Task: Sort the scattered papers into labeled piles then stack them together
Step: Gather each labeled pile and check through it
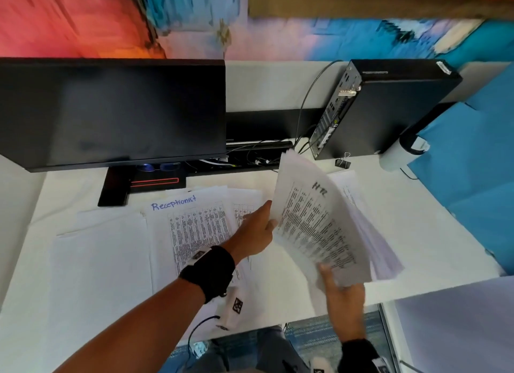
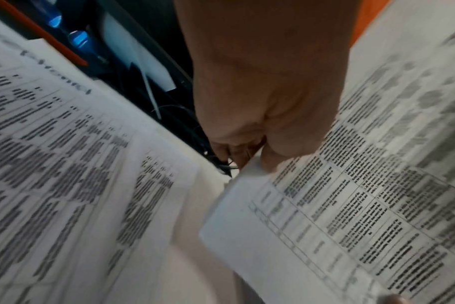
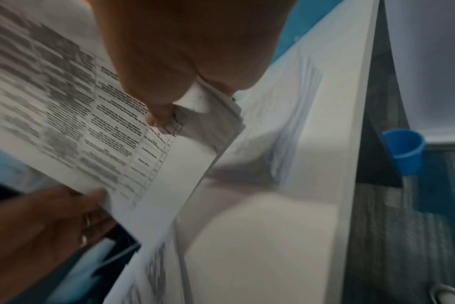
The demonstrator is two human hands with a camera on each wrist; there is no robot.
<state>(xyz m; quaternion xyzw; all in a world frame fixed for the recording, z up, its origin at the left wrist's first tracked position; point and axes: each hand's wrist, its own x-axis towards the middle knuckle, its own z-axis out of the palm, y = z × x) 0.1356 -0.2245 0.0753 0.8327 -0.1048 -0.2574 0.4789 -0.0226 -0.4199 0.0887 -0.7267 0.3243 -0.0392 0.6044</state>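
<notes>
The sheaf marked HR [image 1: 319, 228] is made of thin matt white paper printed in black, as are the sheets of the Receptionist pile [image 1: 192, 228]. The tabletop [image 1: 417, 228] is finished smooth, matt and white. The monitor [image 1: 111, 111] is faced with dark, faintly glossy plastic. Black cloth is seen in the wristband [image 1: 208, 272].

White desk [image 1: 417, 233] under paper piles [image 1: 194, 228]

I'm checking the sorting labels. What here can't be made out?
- Printed text on the held HR stack: motion-blurred in every view.
- Sheets behind its top page: hidden by that page, head view.
- Papers left of the Receptionist pile: no label visible.
- Right hand fingers: under the stack.
- Left hand fingers: behind the stack's edge.
</notes>
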